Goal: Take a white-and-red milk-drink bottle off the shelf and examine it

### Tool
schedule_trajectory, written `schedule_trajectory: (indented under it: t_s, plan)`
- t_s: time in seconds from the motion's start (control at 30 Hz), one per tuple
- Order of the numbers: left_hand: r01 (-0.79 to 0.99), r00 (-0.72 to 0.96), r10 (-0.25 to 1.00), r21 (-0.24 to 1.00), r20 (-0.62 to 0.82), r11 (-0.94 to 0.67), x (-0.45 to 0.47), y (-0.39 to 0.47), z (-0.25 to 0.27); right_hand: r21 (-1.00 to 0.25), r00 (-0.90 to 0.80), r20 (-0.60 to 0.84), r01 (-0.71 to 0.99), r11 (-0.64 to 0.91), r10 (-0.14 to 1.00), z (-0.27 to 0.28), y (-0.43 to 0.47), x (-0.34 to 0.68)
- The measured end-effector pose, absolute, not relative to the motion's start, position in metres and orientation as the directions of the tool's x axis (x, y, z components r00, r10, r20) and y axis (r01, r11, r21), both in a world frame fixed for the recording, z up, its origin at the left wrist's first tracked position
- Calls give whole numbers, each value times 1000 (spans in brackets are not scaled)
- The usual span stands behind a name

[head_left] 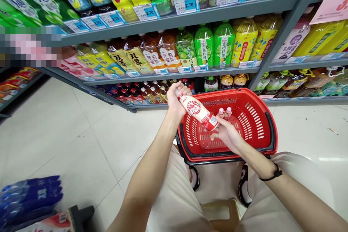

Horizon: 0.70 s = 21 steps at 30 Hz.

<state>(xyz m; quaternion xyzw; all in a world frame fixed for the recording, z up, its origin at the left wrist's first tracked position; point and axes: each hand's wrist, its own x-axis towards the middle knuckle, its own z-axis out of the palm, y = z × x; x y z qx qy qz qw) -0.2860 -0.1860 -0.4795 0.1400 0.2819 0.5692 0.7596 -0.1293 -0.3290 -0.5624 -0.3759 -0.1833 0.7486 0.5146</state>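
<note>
A cream-coloured drink bottle [197, 110] with red print and a red lower end lies tilted in the air over the red shopping basket [261, 108]. My left hand [178, 98] is wrapped round its upper end, hiding the cap. At the lower end, my right hand [228, 134] holds the bottle near its base, thumb on the side and the other fingers partly below it. Inside the basket stand two small bottles [227, 113] with pink caps. The basket sits on the floor between my legs and the shelf.
Shelves [174, 74] of bottled drinks with price tags run across the front. Pink sale sheets hang at upper right. A shrink-wrapped blue bottle pack [32, 195] stands at lower left. Below me is a beige stool [221, 212]. Pale tiled floor [89, 134] extends to the left.
</note>
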Motion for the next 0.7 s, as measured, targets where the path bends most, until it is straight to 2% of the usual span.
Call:
schedule_trajectory:
  t_s: [0.13,0.53,0.7]
  plan:
    - [-764,186,956,579,-227,286,-283,-188,-479,-644,-192,-407,-633,-430,893,-568,-329,-129]
    - [-686,296,932,632,-210,360,-278,-192,-486,-716,-165,-468,-504,-482,868,-573,-331,-132]
    - [-689,299,936,637,-183,345,-274,-194,-491,-710,-77,-467,-561,-425,881,-577,-333,-139]
